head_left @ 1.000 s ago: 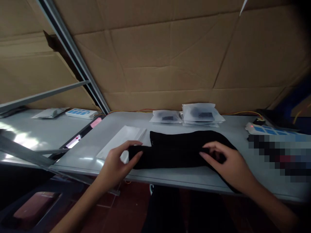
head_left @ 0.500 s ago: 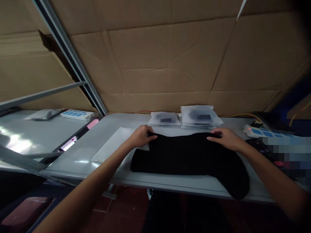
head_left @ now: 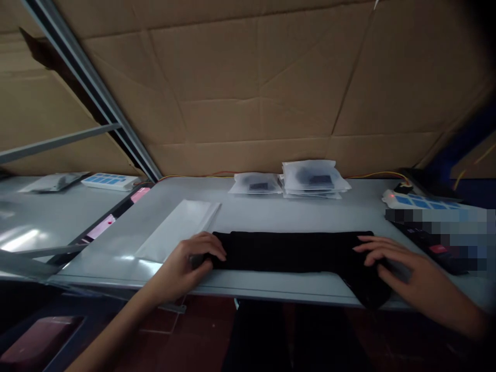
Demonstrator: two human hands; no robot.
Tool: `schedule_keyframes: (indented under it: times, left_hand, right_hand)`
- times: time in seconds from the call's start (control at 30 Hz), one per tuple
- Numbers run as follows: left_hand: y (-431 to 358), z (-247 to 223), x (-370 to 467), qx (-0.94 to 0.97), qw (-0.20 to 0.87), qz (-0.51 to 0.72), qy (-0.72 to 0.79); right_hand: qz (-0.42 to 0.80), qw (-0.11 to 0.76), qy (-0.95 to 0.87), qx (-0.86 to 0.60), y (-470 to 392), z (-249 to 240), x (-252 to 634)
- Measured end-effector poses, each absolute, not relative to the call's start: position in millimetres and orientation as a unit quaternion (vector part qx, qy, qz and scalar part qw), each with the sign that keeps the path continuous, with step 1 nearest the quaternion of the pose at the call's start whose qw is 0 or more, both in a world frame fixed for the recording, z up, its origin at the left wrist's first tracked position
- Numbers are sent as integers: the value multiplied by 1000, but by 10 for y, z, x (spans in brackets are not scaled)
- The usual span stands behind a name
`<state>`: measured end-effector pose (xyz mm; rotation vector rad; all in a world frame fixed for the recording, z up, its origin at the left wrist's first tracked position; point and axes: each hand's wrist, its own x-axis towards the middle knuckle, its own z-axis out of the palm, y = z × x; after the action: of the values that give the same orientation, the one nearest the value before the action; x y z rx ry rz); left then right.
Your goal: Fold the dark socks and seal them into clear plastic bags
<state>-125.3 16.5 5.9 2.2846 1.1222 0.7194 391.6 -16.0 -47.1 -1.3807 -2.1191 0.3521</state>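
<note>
A black garment (head_left: 290, 251) lies folded into a long narrow strip near the front edge of the grey table (head_left: 271, 214). One corner of it hangs over the edge at the right. My left hand (head_left: 189, 261) curls around the strip's left end and grips it. Over the right end, my right hand (head_left: 403, 268) rests flat on the cloth with its fingers spread.
A flat empty clear bag (head_left: 180, 227) lies left of the garment. Bagged dark items (head_left: 312, 178) are stacked at the back by the cardboard wall (head_left: 251, 77). A white and blue power strip (head_left: 414, 200) sits at the right. A slanted metal bar (head_left: 89, 88) rises at the left.
Both hands took the garment's far edge and drew it toward me, folding the cloth into a narrower strip. They now sit at its two ends.
</note>
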Motion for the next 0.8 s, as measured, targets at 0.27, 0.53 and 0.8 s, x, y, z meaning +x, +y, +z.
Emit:
schedule_keyframes:
  times: [0.27, 0.53, 0.8]
  left_hand:
    - [228, -37, -987, 756, -59, 222, 613]
    - [217, -68, -747, 771, 71, 186, 605]
    - [257, 513, -710, 716, 10, 350, 604]
  right_hand:
    - [17, 414, -724, -551, -87, -451, 3739]
    - [-27, 428, -705, -565, -49, -761, 3747]
    - [-15, 445, -665, -599, -92, -679, 3746]
